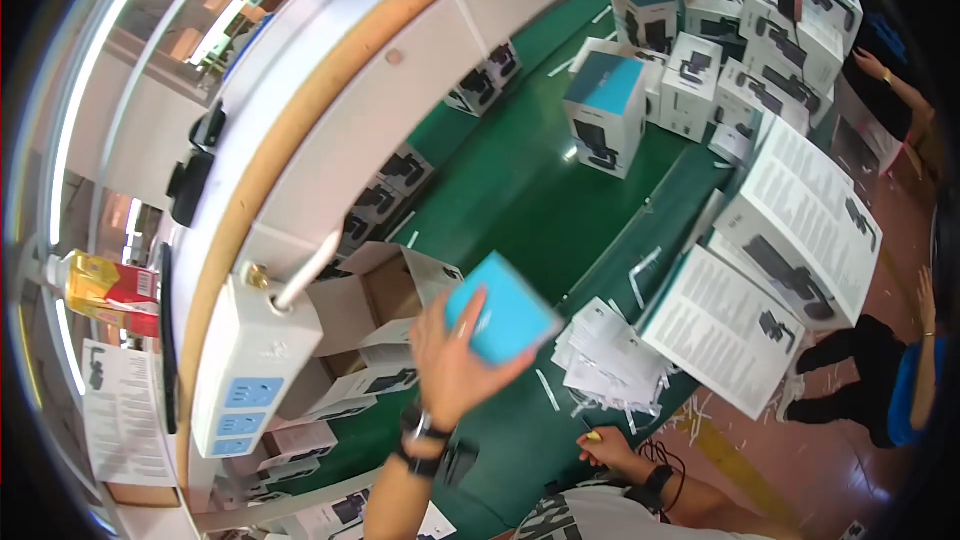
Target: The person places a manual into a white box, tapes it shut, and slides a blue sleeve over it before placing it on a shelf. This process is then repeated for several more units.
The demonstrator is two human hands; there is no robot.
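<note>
My left hand (pixel 452 365) is closed around a flat light-blue box (pixel 503 312), raised above the green table with its blue face upward. A dark watch and strap circle that wrist. By the table's near edge, my right hand (pixel 608 450) is curled around a thin yellow-tipped tool (pixel 594 435); its exact kind is too small to tell. Just beyond the right hand lies a loose pile of white printed papers (pixel 608 355). Open cardboard boxes (pixel 390 290) stand to the left of my left hand.
A blue-topped white box (pixel 607 110) stands farther along the green table (pixel 520 200). Stacked printed boxes (pixel 790 50) fill the far right. Large opened cartons (pixel 770 280) lean at the table's right edge. A white power strip (pixel 255 370) is at left. Other people stand at right.
</note>
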